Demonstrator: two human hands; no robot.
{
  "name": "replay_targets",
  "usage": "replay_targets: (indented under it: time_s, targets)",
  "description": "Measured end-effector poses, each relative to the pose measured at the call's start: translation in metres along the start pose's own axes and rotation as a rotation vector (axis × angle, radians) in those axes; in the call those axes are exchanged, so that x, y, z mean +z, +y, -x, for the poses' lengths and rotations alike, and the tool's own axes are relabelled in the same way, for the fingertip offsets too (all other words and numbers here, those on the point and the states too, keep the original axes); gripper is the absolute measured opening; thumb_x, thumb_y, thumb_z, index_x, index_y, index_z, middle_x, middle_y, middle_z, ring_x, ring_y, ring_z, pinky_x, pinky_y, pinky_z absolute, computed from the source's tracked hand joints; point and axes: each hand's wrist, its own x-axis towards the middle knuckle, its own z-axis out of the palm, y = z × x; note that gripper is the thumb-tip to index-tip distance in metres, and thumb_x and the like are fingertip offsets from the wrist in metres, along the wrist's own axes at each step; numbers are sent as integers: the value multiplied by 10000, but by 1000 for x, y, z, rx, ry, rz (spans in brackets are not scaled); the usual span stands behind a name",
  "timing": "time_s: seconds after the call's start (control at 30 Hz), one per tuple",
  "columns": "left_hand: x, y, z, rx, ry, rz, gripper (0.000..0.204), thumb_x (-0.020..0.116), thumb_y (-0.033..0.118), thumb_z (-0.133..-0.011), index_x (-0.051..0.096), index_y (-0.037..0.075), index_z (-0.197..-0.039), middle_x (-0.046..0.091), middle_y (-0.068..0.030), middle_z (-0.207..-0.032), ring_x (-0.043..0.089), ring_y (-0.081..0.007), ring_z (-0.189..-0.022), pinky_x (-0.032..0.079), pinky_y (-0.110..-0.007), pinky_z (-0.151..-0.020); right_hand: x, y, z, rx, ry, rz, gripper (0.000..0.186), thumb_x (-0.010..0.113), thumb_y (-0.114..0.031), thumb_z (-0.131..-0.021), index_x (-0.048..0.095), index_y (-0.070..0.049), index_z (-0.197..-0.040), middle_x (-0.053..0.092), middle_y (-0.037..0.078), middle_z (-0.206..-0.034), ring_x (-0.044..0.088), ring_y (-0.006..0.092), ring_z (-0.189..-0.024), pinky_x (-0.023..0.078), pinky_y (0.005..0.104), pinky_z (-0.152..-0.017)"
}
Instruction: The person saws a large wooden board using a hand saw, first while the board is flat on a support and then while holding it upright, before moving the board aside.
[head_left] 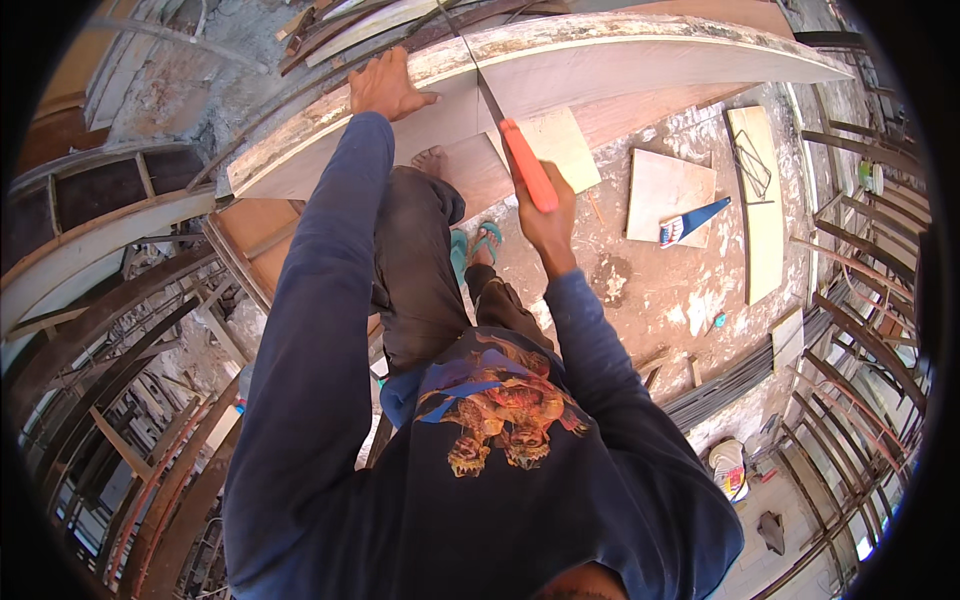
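Note:
A long, pale wooden board (640, 65) with a rough, weathered edge lies across the far side in front of me. My left hand (388, 86) grips its edge, fingers over the top and thumb spread along the near face. To the right of that hand, a handsaw blade (489, 100) crosses the board's edge, along a thin dark line down its face. My right hand (549, 215) is closed round the saw's orange handle (527, 165). One bare foot (432, 160) rests close under the board; the other wears a green sandal (487, 238).
On the stained floor to the right lie a square wooden panel (660, 185), a blue tool (700, 217) with a red-and-white end, and a pale plank (757, 210) with a bent black wire on it. Dark metal rods (715, 385) lie lower right. Curved timber frames (110, 310) stand left.

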Motion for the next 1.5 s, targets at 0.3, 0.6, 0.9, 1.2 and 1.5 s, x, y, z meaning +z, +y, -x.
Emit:
replay_targets:
  time_s: [0.3,0.6,0.9,1.2,1.5]
  targets:
    - [6,-5,-34,-20,-123,-84,856,832,635,-640,592,90,-1255,661,-138,-1279,619,-329,-1187,414,-579,-982,-50,16,68,179,-44,14,256,632,-23,-849,679,-3,-1099,703,167,-894,687,263,-792,528,345,-752]
    - [44,-60,-81,223,114,-118,907,812,671,-641,583,53,-1264,649,-163,-1251,590,-357,-1216,466,-536,-945,-30,-8,41,173,-92,-72,365,628,8,-818,671,11,-1180,720,186,-971,715,276,-845,542,343,-784]
    - [12,-1,-58,115,67,-9,813,790,619,-698,561,65,-1246,628,-175,-1221,577,-393,-1151,435,-539,-947,57,26,-111,132,-76,110,191,636,-97,-799,673,3,-958,691,256,-832,680,442,-801,537,457,-716]
    - [17,-42,-81,81,36,41,1036,831,666,-602,517,40,-1365,590,-237,-1329,539,-423,-1254,412,-553,-1042,-29,6,39,104,-102,34,267,657,-39,-890,675,29,-1148,722,183,-972,713,256,-882,542,350,-799]
    - [36,-42,-89,108,-40,91,1031,847,660,-573,542,10,-1313,578,-257,-1310,530,-430,-1242,431,-549,-1018,58,50,-59,42,-33,-36,372,660,-24,-779,663,-12,-1151,704,213,-868,706,352,-765,543,385,-706]
